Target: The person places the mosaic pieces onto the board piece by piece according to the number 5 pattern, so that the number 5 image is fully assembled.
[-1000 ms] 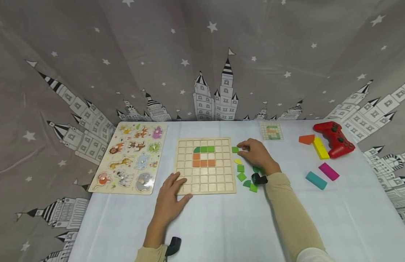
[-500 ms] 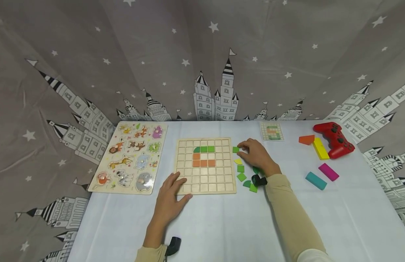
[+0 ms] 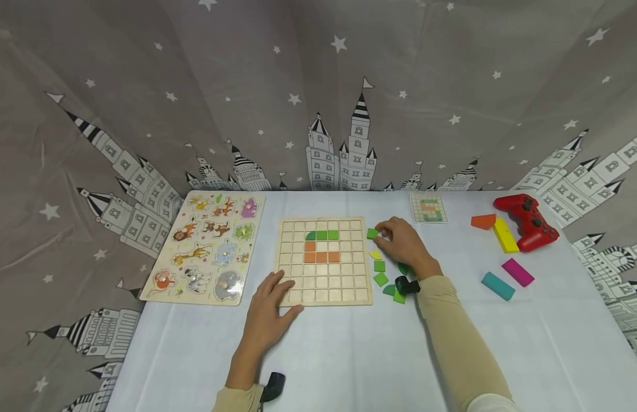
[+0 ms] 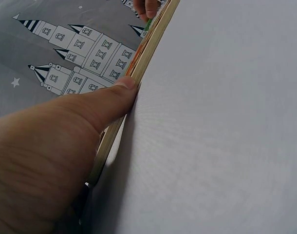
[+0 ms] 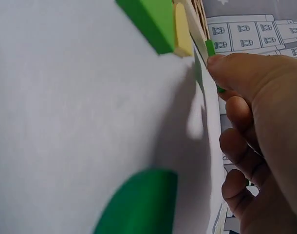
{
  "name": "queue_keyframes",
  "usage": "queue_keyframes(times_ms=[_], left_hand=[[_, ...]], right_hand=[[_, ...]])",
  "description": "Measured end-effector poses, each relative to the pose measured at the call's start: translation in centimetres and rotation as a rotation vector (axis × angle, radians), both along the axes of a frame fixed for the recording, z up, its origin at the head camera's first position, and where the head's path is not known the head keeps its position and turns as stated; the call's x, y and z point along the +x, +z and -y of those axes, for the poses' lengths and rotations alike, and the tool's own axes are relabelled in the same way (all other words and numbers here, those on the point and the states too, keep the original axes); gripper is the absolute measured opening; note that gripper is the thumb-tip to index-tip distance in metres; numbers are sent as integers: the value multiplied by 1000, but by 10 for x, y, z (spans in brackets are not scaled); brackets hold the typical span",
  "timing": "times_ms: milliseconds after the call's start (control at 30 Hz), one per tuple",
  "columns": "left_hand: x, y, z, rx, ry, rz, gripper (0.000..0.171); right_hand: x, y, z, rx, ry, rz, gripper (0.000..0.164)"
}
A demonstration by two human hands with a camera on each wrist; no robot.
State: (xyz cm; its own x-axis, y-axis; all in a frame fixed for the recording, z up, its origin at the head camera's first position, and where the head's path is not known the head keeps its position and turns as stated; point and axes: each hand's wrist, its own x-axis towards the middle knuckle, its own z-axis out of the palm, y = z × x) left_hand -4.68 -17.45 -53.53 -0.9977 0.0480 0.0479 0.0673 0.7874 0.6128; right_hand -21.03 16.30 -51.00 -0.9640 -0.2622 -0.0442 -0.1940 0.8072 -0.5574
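The square wooden grid board [image 3: 322, 282] lies flat on the white table, with green and orange tiles [image 3: 321, 257] set in its upper middle cells. My left hand [image 3: 266, 315] rests at its lower left corner, fingers on top; in the left wrist view the thumb [image 4: 114, 95] touches the board's edge. Just off the board's right side, my right hand [image 3: 403, 246] pinches a green square tile [image 3: 372, 233]. The right wrist view shows thumb and index finger on that tile [image 5: 210, 47], apart from the tabletop.
Loose tiles lie right of the board: a yellow curved one [image 3: 375, 255] and several green ones [image 3: 381, 279]. A pattern card [image 3: 428, 207] sits behind. Colored blocks [image 3: 506, 235] and a red game controller [image 3: 526, 222] are right; an animal puzzle [image 3: 205, 249] is left.
The pinched green tile has shifted and tilted slightly in my right fingers. My left hand stays put on the board; the head view drifts a little.
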Motion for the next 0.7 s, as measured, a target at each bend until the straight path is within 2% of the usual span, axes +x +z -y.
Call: queue_keyframes(times_ms=[100, 333, 533, 700], left_hand=[[0, 1, 0, 2, -1, 0, 58], [1, 2, -1, 0, -6, -9, 57], [-1, 2, -2, -6, 1, 0, 57], [0, 2, -2, -16, -1, -18, 57]], right_hand=[[0, 1, 6, -32, 7, -9, 36], [-3, 1, 30, -62, 80, -26, 31], [-4, 5, 47, -53, 115, -1, 30], [-7, 4, 55, -16, 129, -14, 29]])
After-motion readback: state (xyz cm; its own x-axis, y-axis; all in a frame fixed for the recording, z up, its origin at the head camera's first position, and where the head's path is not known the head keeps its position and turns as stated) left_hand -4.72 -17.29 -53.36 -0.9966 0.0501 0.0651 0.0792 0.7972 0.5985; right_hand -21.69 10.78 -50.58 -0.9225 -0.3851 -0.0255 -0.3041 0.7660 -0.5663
